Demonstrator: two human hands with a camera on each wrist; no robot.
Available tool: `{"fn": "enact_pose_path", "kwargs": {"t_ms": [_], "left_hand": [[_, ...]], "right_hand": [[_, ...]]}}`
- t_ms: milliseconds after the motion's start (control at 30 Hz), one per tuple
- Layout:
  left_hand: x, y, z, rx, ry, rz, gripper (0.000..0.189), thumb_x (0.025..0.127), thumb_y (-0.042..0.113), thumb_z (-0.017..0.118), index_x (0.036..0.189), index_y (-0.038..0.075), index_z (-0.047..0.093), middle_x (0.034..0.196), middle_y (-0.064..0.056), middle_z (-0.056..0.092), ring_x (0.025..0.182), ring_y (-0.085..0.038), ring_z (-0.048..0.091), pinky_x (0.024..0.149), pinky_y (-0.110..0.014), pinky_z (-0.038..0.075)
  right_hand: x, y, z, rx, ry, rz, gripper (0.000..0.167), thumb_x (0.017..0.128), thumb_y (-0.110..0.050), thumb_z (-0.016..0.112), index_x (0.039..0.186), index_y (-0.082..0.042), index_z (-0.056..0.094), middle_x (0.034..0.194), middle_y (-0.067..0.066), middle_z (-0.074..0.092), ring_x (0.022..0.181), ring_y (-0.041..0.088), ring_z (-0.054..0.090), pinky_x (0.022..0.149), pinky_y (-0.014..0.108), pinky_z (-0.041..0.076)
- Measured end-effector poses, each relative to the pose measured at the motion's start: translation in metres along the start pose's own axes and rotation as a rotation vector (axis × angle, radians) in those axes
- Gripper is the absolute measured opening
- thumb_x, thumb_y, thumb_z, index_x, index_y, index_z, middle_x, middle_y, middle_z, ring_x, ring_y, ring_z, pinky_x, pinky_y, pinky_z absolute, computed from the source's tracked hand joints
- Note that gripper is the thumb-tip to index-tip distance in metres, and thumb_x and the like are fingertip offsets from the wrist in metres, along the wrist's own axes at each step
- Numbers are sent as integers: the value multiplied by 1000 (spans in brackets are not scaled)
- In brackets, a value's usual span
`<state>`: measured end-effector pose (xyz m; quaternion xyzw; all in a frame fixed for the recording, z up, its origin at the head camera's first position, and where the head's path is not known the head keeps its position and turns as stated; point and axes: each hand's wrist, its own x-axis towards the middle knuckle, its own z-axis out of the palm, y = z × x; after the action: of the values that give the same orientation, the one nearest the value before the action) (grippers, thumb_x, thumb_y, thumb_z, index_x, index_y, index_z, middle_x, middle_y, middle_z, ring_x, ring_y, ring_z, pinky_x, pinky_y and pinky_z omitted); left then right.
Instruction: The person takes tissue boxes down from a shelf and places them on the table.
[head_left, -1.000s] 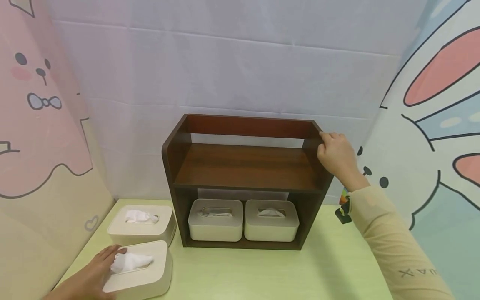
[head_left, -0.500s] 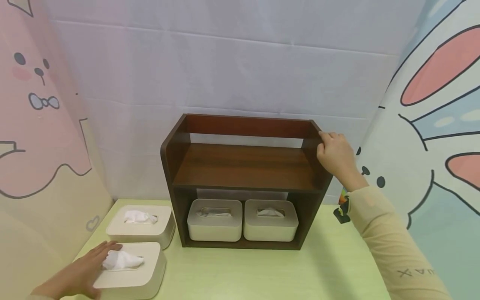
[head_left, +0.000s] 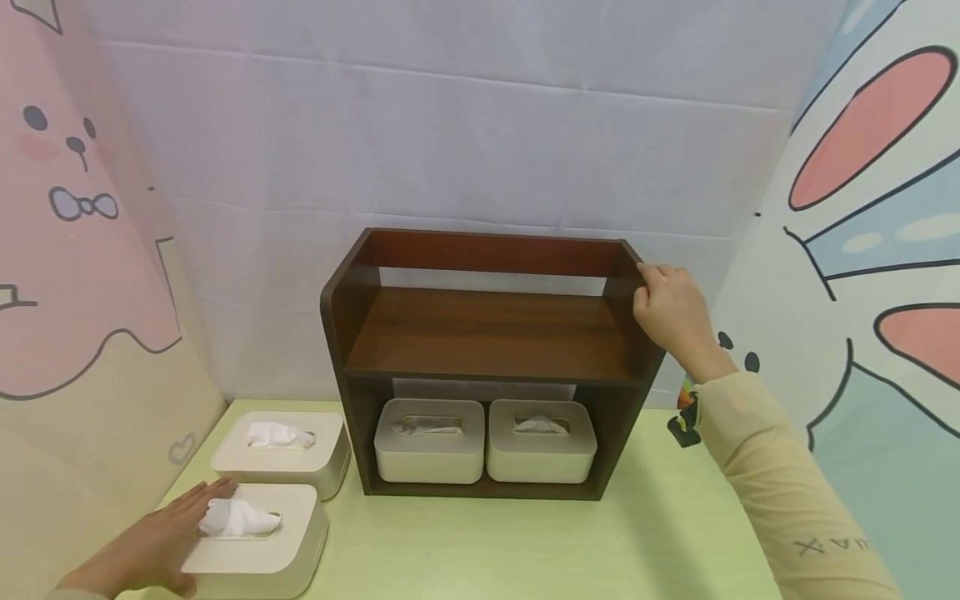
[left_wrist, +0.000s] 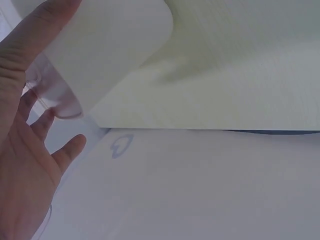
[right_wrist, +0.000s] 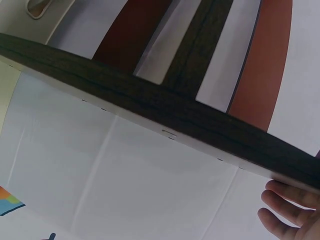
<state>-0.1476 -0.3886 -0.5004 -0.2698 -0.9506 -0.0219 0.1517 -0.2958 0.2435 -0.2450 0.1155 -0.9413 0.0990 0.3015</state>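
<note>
My left hand grips the left end of a cream tissue box at the front left, thumb toward its front and index finger along its far edge. In the left wrist view the thumb lies against the box's wall, while the other fingers are spread. A white tissue pokes from the slot. My right hand holds the top of the right side panel of a dark brown wooden shelf; in the right wrist view its fingers rest on the panel's outer face.
Two cream tissue boxes, a left one and a right one, sit side by side in the shelf's lower compartment. Another tissue box stands left of the shelf, behind the held one. Cartoon-printed sheets flank the light green table.
My left hand has shifted the front tissue box to the left and turned it a little, lining it up nearer the box behind. The right hand stays on the shelf.
</note>
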Motion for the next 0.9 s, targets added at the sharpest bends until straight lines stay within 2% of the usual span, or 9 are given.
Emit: {"fn": "enact_pose_path", "kwargs": {"t_ms": [100, 167, 267, 300, 367, 400, 467, 700, 900], "left_hand": [[-1, 1, -2, -32, -24, -30, 124, 30, 50, 84, 136, 7, 35, 145, 32, -5, 123, 20, -20, 69, -53, 49], [0, 3, -4, -83, -57, -79, 123, 31, 52, 82, 137, 8, 35, 143, 33, -3, 119, 23, -19, 69, -59, 46], [3, 7, -11, -155, -132, -166, 126, 33, 53, 81, 139, 9, 30, 153, 6, 16, 142, -13, 2, 71, -66, 40], [4, 8, -13, -155, -153, -191, 126, 32, 55, 81, 138, 9, 29, 150, -4, 26, 140, -29, 17, 72, -67, 38], [8, 10, -18, -162, -186, -228, 127, 32, 57, 80, 137, 9, 28, 135, -19, 43, 119, -45, 43, 74, -68, 37], [10, 12, -20, -163, -191, -233, 127, 31, 58, 80, 136, 8, 28, 128, -24, 47, 106, -46, 50, 74, -68, 37], [13, 14, -24, -161, -187, -236, 127, 31, 60, 78, 136, 9, 28, 125, -25, 49, 104, -48, 51, 74, -66, 38], [28, 29, -35, -123, -93, -184, 122, 37, 71, 70, 138, 13, 33, 128, -21, 48, 106, -45, 48, 77, -62, 38], [42, 40, -34, -141, -16, -119, 108, 50, 66, 72, 137, 14, 36, 126, -19, 49, 108, -44, 45, 81, -58, 33]], "right_hand": [[0, -1, -1, -2, -6, 3, 40, 85, -8, 38, 118, 10, 54, 114, 30, 55, 101, 47, 50, 85, 55, 43], [0, -1, -1, -4, -9, 4, 40, 85, -7, 38, 118, 10, 53, 114, 30, 55, 101, 47, 50, 85, 55, 43], [0, -1, -2, -5, -12, 2, 40, 85, -7, 38, 118, 11, 53, 114, 30, 55, 101, 47, 50, 86, 55, 42], [0, -1, -2, -5, -12, 2, 40, 85, -7, 38, 118, 11, 53, 114, 30, 55, 101, 47, 50, 86, 55, 42], [0, -1, -2, -4, -13, 0, 40, 85, -7, 38, 118, 11, 53, 115, 30, 55, 102, 47, 49, 87, 55, 42], [0, -1, -2, -4, -13, -1, 40, 85, -7, 39, 118, 11, 53, 115, 30, 55, 102, 47, 49, 87, 55, 42], [0, -1, -1, -3, -10, -5, 40, 85, -7, 39, 118, 11, 53, 114, 30, 55, 102, 47, 50, 87, 55, 42], [0, 1, -1, 2, -3, -11, 39, 85, -6, 40, 117, 11, 53, 114, 30, 55, 102, 47, 50, 87, 55, 42], [0, 1, 0, -1, -3, -12, 39, 85, -6, 39, 118, 11, 53, 114, 30, 55, 101, 47, 50, 86, 55, 42]]}}
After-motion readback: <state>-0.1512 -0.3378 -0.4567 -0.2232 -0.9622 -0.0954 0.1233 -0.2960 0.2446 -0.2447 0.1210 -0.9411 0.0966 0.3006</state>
